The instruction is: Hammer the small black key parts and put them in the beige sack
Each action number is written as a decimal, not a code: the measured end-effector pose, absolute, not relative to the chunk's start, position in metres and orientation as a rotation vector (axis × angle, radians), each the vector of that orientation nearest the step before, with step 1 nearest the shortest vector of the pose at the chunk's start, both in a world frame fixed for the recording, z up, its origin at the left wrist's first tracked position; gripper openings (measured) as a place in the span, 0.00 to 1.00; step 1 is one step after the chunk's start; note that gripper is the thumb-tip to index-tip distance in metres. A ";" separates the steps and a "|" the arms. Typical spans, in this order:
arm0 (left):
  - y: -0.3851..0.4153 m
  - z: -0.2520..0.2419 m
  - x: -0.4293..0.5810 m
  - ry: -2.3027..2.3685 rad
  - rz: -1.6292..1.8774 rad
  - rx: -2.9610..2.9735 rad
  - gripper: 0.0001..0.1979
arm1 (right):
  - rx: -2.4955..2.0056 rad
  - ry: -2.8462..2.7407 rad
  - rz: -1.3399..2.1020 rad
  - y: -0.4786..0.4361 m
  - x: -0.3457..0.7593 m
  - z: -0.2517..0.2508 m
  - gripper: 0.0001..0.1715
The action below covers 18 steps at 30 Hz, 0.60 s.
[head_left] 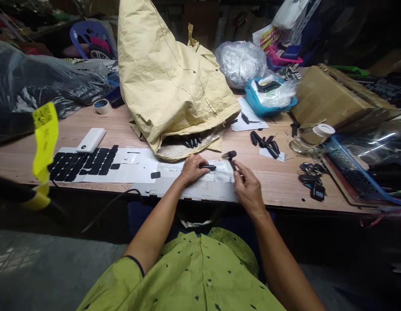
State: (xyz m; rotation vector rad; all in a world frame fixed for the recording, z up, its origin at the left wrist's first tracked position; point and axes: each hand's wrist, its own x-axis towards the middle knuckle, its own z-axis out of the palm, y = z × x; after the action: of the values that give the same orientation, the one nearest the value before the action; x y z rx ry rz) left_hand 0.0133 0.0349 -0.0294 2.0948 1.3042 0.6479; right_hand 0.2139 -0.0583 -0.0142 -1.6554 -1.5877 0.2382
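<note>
Pinched in left hand (192, 169): black rod (208, 166), lying on clear sheet (219, 175) near table (278, 181) edge. Pinched in right hand (248, 186), just right: knobbed piece (230, 155), held upright. Judged mid-joining; called for careful lining-up of both pieces. Far behind: tan sack (168, 77).

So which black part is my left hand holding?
The slim straight stick lying flat at your left hand; the right hand holds a round-headed part.

The left grip (192, 168) hid one end of a black piece (208, 166). Beyond it, black parts (191, 141) lay half buried under the tan sack (168, 77). The right grip (247, 185) covered one end of a thin tool (231, 156).
</note>
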 end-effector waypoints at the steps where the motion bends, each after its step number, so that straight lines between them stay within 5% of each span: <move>1: 0.035 -0.030 0.014 1.303 0.649 2.094 0.06 | -1.619 -1.616 0.272 -0.062 0.206 -0.015 0.24; 18: 0.032 -0.029 0.024 1.342 0.649 2.074 0.04 | -1.642 -1.786 0.144 -0.072 0.183 -0.023 0.26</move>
State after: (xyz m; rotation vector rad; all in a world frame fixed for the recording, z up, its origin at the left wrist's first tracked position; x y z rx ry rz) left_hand 0.0235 0.0322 -0.0291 2.0739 1.3419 0.6491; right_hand 0.1833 -0.0725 -0.0232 -1.6422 -1.7859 0.1445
